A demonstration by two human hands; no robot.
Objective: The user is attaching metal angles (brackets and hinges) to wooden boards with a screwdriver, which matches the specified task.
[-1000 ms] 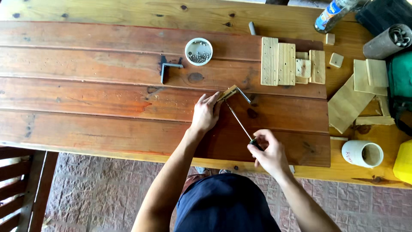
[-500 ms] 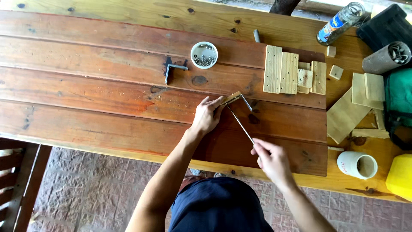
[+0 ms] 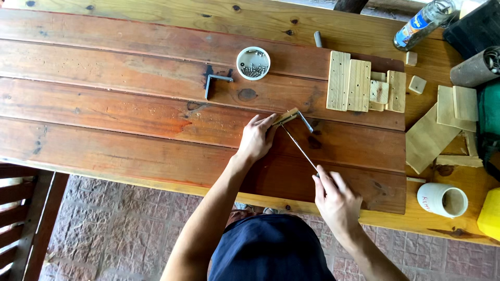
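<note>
My left hand (image 3: 256,137) presses a small wooden block (image 3: 286,116) with a metal bracket (image 3: 305,122) against the red-brown table (image 3: 114,119). My right hand (image 3: 336,199) grips the handle of a long thin screwdriver (image 3: 299,147), whose tip reaches up to the block beside my left fingers. The handle itself is hidden inside my fist.
A white bowl of screws (image 3: 253,63) and a metal angle bracket (image 3: 214,81) lie farther back. Pale wooden slats (image 3: 359,85) and offcuts (image 3: 432,135) sit to the right, with a white cup (image 3: 442,199), a bottle (image 3: 421,22) and a yellow container (image 3: 489,213). A wooden chair (image 3: 26,208) stands lower left.
The view has shifted slightly. Both hands stay on the block and the screwdriver, with my right hand a little lower and further right.
</note>
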